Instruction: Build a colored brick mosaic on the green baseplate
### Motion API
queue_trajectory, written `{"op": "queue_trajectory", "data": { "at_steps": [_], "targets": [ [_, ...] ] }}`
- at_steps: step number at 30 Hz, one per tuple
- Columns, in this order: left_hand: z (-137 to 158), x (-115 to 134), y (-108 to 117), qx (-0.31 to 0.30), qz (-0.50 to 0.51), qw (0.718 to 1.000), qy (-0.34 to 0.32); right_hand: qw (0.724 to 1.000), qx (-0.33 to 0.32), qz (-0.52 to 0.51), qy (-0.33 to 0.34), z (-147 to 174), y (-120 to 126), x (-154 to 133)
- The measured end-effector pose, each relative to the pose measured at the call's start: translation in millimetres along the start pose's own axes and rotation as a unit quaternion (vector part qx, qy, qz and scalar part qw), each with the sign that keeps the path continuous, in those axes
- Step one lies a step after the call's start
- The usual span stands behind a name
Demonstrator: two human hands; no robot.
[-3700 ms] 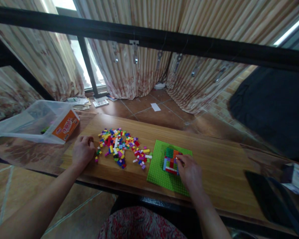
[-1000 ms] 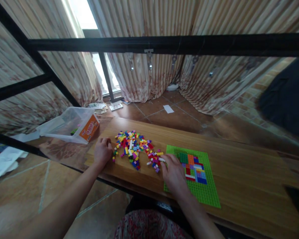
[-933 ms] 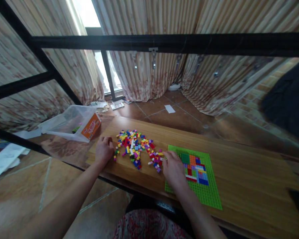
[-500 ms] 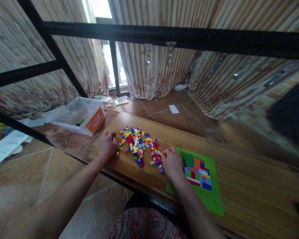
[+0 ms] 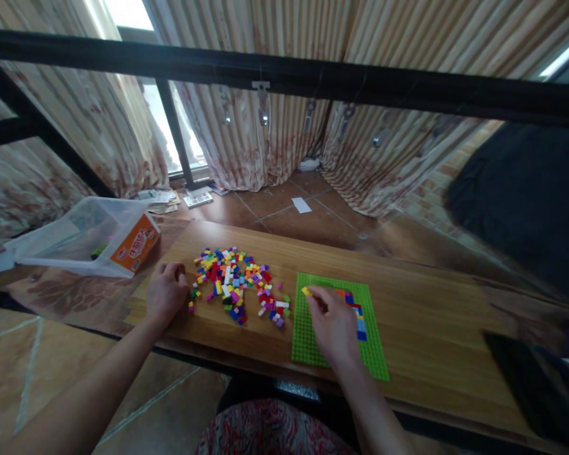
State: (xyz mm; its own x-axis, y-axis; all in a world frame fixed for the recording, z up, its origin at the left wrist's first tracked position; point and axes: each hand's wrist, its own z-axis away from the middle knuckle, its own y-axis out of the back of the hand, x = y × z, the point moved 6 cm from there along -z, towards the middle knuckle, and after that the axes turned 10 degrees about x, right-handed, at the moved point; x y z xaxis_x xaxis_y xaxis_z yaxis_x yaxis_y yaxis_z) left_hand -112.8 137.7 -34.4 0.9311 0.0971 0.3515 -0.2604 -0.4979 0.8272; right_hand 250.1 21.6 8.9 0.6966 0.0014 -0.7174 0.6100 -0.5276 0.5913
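Yellow brick: in my right hand [image 5: 332,322], over the far left part of the green baseplate; the yellow brick [image 5: 306,291] is apart from the built patch, and I cannot tell whether it touches the studs.
Right grip: clamped on that brick between thumb and fingertip.
Built patch: the joined bricks [image 5: 361,325] sit right of the middle of the green baseplate [image 5: 305,344], orange, red, white, yellow and blue showing; my hand hides their left part, so I cannot tell how much is filled in.
Green studs: uncovered along the left, near and right margins, so I judge the building only partway.
Loose pile: many mixed bricks [image 5: 227,278] lie unjoined left of the baseplate, a few just beside its left edge; plenty remain unused.
Left hand: my left hand [image 5: 167,289] rests curled at the pile's left side; I cannot tell whether its grip holds anything.
Surface: the wooden surface [image 5: 427,322] carries baseplate and pile.
Clear bin: farther left, the bin [image 5: 76,230] has an orange label [image 5: 136,244] and something green inside.
Floor: a white sheet [image 5: 301,205] lies beyond the far edge.
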Motion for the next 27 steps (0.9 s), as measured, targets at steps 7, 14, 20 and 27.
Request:
{"op": "queue_trajectory", "data": {
  "at_steps": [7,14,20,27],
  "targets": [
    [-1.0,-0.6,-1.0,0.002,-0.01,1.0,-0.015,0.988,0.071,0.06,-0.125,-5.7,58.5,88.2],
    [-1.6,1.7,0.2,-0.013,-0.031,0.999,-0.012,0.985,0.076,0.125,-0.09,-9.6,68.2,102.9],
    [-1.7,0.9,0.4,-0.008,-0.032,0.999,-0.007,0.985,0.072,0.149,-0.053,-4.1,56.4,96.7],
    [-2.9,1.6,0.4,-0.014,-0.04,0.999,-0.011,0.987,0.043,0.154,0.016,-19.8,47.7,96.3]
  ]
}}
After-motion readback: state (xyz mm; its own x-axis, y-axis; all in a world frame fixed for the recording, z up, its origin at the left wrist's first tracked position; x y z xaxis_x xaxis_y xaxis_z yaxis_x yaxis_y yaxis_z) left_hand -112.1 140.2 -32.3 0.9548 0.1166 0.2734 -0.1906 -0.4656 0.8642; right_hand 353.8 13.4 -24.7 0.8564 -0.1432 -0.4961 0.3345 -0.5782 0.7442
